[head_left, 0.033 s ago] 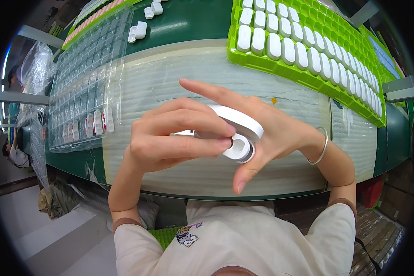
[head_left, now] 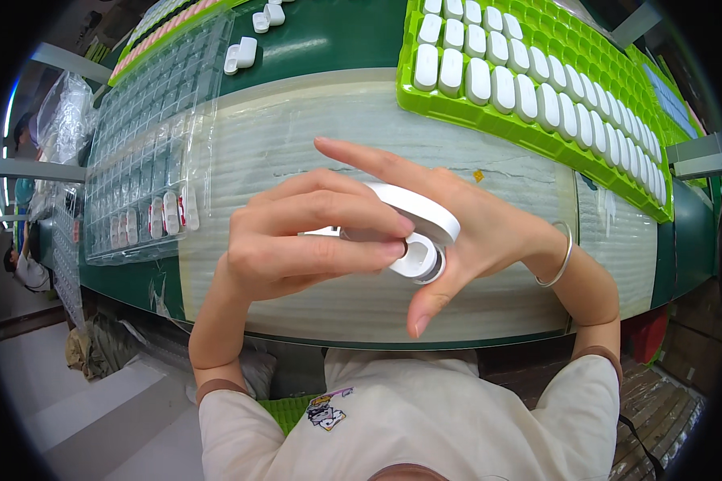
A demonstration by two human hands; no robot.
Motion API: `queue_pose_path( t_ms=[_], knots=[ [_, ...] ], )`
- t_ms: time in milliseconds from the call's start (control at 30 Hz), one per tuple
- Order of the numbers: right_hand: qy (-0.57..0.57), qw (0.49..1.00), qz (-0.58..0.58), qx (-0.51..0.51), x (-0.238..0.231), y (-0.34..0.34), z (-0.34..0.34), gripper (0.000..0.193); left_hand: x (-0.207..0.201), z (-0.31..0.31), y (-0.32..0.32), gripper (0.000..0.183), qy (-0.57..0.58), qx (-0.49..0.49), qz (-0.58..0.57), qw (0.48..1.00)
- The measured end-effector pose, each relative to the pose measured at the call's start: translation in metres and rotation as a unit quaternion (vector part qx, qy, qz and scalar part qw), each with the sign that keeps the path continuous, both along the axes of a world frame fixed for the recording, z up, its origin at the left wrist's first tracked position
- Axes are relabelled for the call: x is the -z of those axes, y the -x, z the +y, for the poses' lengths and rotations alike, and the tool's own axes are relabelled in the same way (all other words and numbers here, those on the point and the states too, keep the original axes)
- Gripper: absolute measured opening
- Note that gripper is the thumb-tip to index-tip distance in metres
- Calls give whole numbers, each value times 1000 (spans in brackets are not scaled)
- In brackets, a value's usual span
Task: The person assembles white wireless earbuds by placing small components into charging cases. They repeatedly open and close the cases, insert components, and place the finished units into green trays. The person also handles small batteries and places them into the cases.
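Left hand [head_left: 297,240] curled, fingers [head_left: 353,216] closed on a white oblong case [head_left: 413,228] with a round end. Right hand [head_left: 465,232] behind it, fingers spread, supporting the case; silver bangle [head_left: 560,256] at wrist. Beyond, pale mat [head_left: 297,136] on green tabletop [head_left: 329,36]. Left: clear plastic compartment tray [head_left: 148,144], few red-and-white pieces. Far right: lime-green tray [head_left: 537,132] of white cases.
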State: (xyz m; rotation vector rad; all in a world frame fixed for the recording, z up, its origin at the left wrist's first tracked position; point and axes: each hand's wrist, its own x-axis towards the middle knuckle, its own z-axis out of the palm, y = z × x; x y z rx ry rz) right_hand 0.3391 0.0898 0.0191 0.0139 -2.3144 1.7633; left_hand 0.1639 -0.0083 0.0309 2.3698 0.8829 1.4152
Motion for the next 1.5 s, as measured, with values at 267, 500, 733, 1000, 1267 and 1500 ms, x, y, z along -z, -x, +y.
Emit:
queue_pose_path(
  t_ms=[267,500,733,1000,1267,1500],
  knots=[
    [-1,1000,9,-1,-3,0,0,127,-1,-4,-2,15,-8,-27,35,999],
    [9,999,39,18,-4,-1,-9,116,-2,-1,3,21,28,53,-15,998],
    [-22,995,90,38,-1,1,-8,115,-7,-8,-5,24,14,-14,8,1000],
    [-9,999,32,7,-3,-2,-8,126,-12,-15,-10,25,10,-47,23,999],
    [-19,999,29,21,-7,-4,-5,128,-2,-4,-2,27,-21,5,28,999],
    [-15,995,91,33,-6,-4,-3,130,3,-6,-8,30,-74,-74,14,994]
  ],
)
